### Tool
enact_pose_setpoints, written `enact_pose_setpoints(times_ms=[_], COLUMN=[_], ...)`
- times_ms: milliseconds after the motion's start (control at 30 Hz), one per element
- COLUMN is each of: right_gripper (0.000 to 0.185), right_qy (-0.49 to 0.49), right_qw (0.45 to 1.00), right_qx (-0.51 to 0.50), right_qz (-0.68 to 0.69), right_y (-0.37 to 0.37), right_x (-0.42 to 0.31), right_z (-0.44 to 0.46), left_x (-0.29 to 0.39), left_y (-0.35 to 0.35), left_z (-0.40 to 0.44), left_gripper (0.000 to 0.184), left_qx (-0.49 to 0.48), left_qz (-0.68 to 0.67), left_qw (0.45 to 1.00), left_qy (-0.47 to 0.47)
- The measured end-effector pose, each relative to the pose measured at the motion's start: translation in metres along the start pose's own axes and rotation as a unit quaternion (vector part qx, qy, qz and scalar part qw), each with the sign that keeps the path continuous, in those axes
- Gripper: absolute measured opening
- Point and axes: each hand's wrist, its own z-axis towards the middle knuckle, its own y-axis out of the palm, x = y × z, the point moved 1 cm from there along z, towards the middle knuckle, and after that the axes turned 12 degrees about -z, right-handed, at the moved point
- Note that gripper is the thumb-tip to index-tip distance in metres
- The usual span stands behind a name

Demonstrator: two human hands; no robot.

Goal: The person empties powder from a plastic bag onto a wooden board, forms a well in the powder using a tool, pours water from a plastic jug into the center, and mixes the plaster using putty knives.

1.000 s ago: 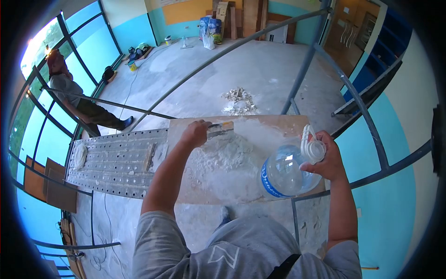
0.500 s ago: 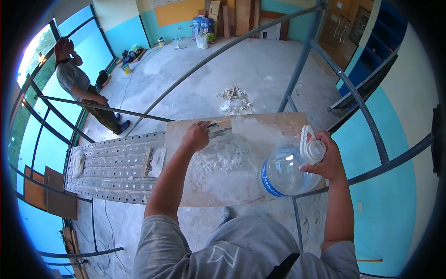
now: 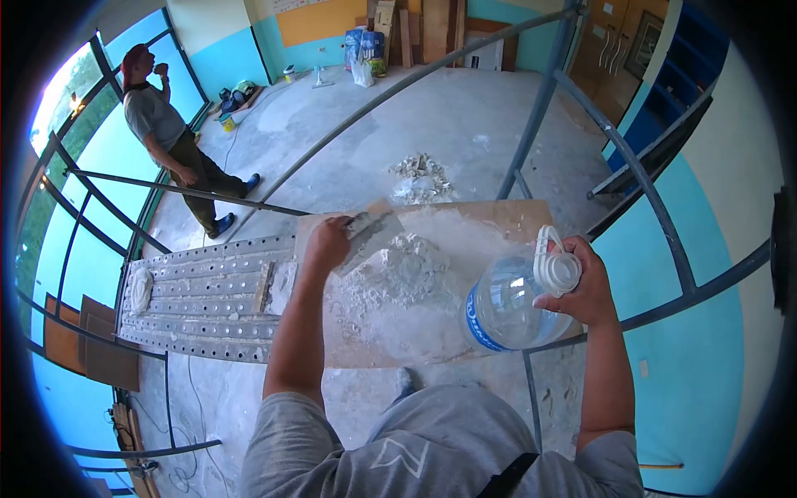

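Note:
My left hand is closed on a flat metal trowel, whose blade lies along the left edge of a heap of white powder. The heap rests on a brown board dusted with white. At the board's right side my right hand grips a large clear plastic bottle near its white cap and handle. The bottle is tilted, and a blue label shows on its left part.
A perforated metal platform extends left, bearing a second flat tool and a white bundle. Grey scaffold rails surround the board. Rubble lies on the floor beyond. Another person stands at the upper left.
My left hand and the trowel have moved left, and the blade has turned to a slant. The bottle is nearly still. The other person has moved right, with a hand raised to the face.

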Motion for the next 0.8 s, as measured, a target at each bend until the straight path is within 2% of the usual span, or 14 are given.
enact_pose_setpoints(times_ms=[133, 233, 333, 367, 433, 500, 567, 600, 633, 733, 800], right_gripper=[0.071, 0.071, 0.076, 0.078, 0.079, 0.08, 0.081, 0.081, 0.081, 0.075, 0.073], right_qy=[-0.01, -0.016, 0.002, 0.009, -0.002, -0.003, -0.001, 0.006, 0.014, -0.001, -0.023], right_qw=[1.0, 1.0, 1.0, 0.999, 0.998, 0.998, 0.998, 0.998, 0.998, 0.998, 0.997], right_qx=[-0.005, -0.003, 0.019, 0.032, 0.035, 0.035, 0.033, 0.038, 0.041, 0.052, 0.06], right_qz=[0.004, 0.007, 0.021, 0.028, 0.046, 0.052, 0.048, 0.048, 0.049, 0.044, 0.032], right_y=[-0.001, 0.0, 0.004, 0.005, 0.006, 0.007, 0.009, 0.01, 0.011, 0.013, 0.012], right_x=[0.0, 0.002, 0.005, 0.006, 0.013, 0.018, 0.02, 0.021, 0.023, 0.017, 0.011], right_z=[0.001, 0.001, -0.001, 0.0, 0.002, 0.001, 0.002, 0.002, 0.0, -0.004, -0.006], left_x=[-0.04, -0.089, -0.092, -0.077, 0.03, 0.132, 0.199, 0.235, 0.259, 0.298, 0.313], left_y=[-0.031, -0.029, -0.016, -0.007, -0.027, -0.053, -0.075, -0.092, -0.101, -0.125, -0.145], left_z=[0.006, 0.006, -0.009, -0.014, -0.036, -0.074, -0.11, -0.127, -0.141, -0.165, -0.169], left_gripper=[0.037, 0.036, 0.039, 0.04, 0.042, 0.042, 0.032, 0.022, 0.019, 0.027, 0.03], left_qx=[0.028, 0.007, 0.067, 0.123, 0.095, -0.038, -0.052, -0.076, -0.087, -0.113, -0.103], left_qz=[-0.01, -0.024, 0.067, 0.16, 0.004, -0.223, -0.152, -0.151, -0.208, -0.182, -0.104], left_qw=[0.994, 0.985, 0.982, 0.974, 0.993, 0.969, 0.909, 0.866, 0.833, 0.764, 0.765], left_qy=[-0.103, -0.169, -0.163, -0.102, 0.076, 0.105, 0.384, 0.47, 0.505, 0.609, 0.627])
